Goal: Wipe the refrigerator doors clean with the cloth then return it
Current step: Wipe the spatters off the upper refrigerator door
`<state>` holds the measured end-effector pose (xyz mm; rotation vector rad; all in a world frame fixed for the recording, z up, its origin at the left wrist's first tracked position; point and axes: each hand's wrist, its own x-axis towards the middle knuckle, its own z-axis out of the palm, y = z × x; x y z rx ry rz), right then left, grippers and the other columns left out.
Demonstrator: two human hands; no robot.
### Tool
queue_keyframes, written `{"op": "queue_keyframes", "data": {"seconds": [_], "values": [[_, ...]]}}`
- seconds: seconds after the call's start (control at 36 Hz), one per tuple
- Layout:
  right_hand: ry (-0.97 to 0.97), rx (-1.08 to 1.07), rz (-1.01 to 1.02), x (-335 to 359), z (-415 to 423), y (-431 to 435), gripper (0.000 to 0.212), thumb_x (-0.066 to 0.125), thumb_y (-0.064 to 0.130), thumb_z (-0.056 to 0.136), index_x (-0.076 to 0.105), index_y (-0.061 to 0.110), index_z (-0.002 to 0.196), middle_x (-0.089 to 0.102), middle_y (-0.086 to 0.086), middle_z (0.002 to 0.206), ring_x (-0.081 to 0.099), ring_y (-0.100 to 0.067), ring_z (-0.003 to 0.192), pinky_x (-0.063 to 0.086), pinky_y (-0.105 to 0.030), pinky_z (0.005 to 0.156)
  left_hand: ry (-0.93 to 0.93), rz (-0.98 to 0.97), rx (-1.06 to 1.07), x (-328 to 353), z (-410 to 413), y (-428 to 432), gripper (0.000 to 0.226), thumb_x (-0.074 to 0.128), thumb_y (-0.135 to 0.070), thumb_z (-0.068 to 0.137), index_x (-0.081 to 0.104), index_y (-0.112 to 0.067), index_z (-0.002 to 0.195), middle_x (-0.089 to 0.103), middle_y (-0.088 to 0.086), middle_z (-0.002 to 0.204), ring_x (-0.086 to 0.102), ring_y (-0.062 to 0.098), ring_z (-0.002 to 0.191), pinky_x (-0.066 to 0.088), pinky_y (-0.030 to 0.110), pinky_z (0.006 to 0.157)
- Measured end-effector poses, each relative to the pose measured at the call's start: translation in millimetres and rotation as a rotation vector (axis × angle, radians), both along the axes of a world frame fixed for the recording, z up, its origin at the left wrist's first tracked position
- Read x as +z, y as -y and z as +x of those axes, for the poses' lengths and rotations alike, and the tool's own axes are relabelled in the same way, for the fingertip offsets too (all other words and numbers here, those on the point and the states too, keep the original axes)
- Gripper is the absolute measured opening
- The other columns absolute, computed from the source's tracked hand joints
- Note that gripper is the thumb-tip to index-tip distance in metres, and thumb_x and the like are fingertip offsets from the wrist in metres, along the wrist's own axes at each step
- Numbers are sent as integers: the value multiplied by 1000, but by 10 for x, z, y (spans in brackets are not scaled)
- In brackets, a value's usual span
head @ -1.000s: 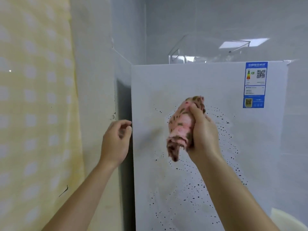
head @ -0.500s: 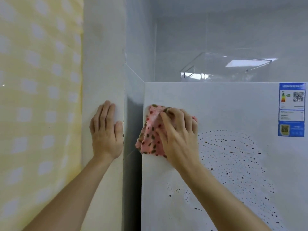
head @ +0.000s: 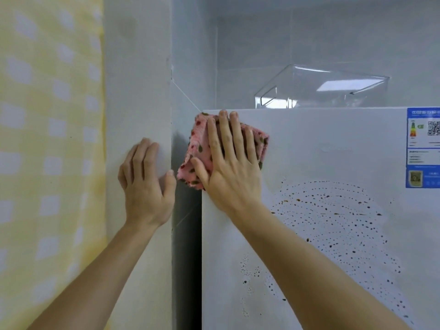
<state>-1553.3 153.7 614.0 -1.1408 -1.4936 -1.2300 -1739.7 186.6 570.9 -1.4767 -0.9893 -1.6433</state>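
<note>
The white refrigerator door (head: 321, 144) fills the right half of the view, speckled with dark brown spots (head: 333, 215) in curved rows across its middle and lower part. A pink cloth with dark dots (head: 200, 148) lies flat against the door's top left corner. My right hand (head: 231, 167) presses on the cloth with straight, spread fingers. My left hand (head: 147, 184) rests flat on the white wall just left of the fridge, fingers straight.
A dark narrow gap (head: 187, 258) separates the wall corner from the fridge side. A yellow checked curtain (head: 47, 151) hangs at the left. A clear plastic container (head: 321, 89) sits on top of the fridge. A blue energy label (head: 422, 148) is stuck at the door's upper right.
My right hand carried the bunched cloth from the door's middle to its top left corner and flattened onto it. My left hand moved from mid-air onto the wall.
</note>
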Motion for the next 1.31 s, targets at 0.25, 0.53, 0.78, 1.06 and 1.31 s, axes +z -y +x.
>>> {"op": "queue_keyframes", "data": {"seconds": [0.25,0.53,0.78,1.06,1.31], "values": [[104,79,3,-949,95,49,73,41,55,109,26,10,165,19,-8,173,13,-26,162,11,-46,132,-25,-45,-1,156,93,60,58,42,-34,101,42,-11,155,29,12,169,24,34,156,19,54,125],[150,54,-28,-508,211,42,80,33,60,109,17,7,166,11,-9,174,7,-25,162,7,-44,133,-83,-64,19,121,39,20,67,45,-32,99,32,-14,163,23,9,173,17,31,160,15,54,128],[35,57,62,48,156,-14,87,37,77,100,22,24,167,15,-8,175,8,-32,162,3,-50,132,-55,-69,10,114,53,48,69,49,-29,96,35,-14,162,26,8,172,19,30,160,19,58,127],[257,67,-60,-1215,333,79,67,27,57,111,19,22,168,9,-5,176,9,-29,162,6,-48,132,-42,-100,-27,148,43,137,63,48,-35,98,42,-20,159,28,6,172,20,28,160,17,50,127],[195,59,-70,-674,309,103,65,26,51,111,20,19,167,12,-6,175,7,-28,162,5,-45,132,-11,-112,-16,128,89,143,65,51,-31,99,38,-20,162,25,6,173,18,29,161,17,53,128]]}}
